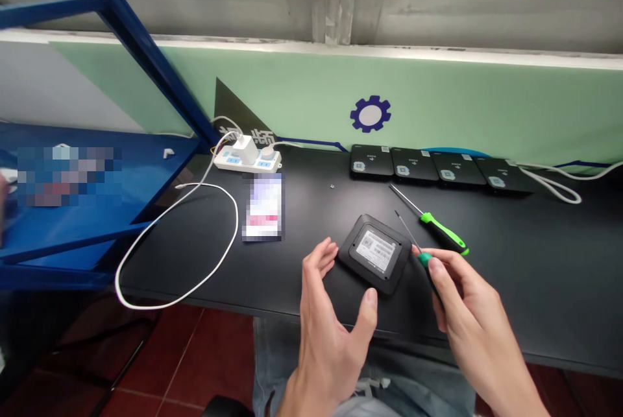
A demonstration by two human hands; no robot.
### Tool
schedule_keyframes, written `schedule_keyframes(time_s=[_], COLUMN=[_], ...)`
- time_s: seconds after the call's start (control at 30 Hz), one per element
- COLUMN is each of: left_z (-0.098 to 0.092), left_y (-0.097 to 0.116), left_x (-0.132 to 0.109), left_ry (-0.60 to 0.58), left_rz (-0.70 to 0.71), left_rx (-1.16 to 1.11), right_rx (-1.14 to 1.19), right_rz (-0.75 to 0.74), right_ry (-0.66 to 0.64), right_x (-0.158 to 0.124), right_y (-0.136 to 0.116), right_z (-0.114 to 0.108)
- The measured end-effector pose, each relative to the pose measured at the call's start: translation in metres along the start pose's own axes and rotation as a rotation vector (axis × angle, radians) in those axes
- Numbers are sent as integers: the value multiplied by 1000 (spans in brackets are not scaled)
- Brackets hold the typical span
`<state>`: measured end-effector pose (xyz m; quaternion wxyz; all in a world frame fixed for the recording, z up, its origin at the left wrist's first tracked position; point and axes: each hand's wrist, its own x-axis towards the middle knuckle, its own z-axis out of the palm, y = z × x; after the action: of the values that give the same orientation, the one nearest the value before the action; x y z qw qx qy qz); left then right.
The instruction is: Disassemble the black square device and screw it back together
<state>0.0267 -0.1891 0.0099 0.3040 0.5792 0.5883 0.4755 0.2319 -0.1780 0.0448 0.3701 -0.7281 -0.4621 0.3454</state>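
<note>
A black rounded-square electronic device (350, 245) lies on the black table with its labelled underside up. Beside its near left edge is my left hand (331, 326), fingers and thumb spread around the corner, holding nothing. My right hand (467, 307) grips a screwdriver (424, 259) with a dark green handle, its thin shaft pointing up and left past the device's right side. A second screwdriver (445, 233), bright green and black, rests on the table just beyond. Farther back sits a tiny metal piece (332, 186), perhaps a screw.
Several flat black boxes (372, 162) stand in a row along the wall. A white power strip (248, 159) with a plugged adapter is at the back left, its white cable (237, 222) looping over the table edge. A blurred-out phone-like item (263, 206) lies nearby. A blue metal frame (141, 54) rises at left.
</note>
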Motion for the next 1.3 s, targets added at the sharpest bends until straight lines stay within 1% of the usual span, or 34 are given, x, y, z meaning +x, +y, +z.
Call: schedule_keyframes(time_s=[0.1,0.17,0.2,0.23,0.3,0.4,0.47,0.57,0.7,0.8,0.9,1.1,1.3], left_z=[-2,-4,-5,-7,-11,-13,-12,-6,-1,0,1,2,2], left_y=[0,1,1,1,1,1,0,-1,-4,-6,-7,-7,-7], left_x=[-1,1,2,5,13,31,44,61,70,70,69,68,69], left_ry=[42,49,29,-7,-131,-314,-396,-491,-513,-518,-514,-506,-503], left_rz=[-17,13,41,76,144,220,259,300,325,315,315,307,312], left_rx=[42,75,91,108,139,194,213,205,203,203,210,208,200], right_rx=[97,116,114,110,100,34,-43,-134,-214,-278,-317,-347,-371], right_rz=[39,24,17,10,0,-53,-110,-171,-168,-185,-193,-235,-306], right_ry=[-61,-51,-31,-3,50,82,71,20,-29,-86,-119,-118,-145], right_x=[6,9,10,10,9,5,3,-2,-9,-12,-12,-7,-1], right_y=[-5,-6,-6,-4,-1,3,5,6,7,7,5,1,-12], right_z=[8,11,11,10,3,-17,-33,-57,-81,-89,-91,-91,-90])
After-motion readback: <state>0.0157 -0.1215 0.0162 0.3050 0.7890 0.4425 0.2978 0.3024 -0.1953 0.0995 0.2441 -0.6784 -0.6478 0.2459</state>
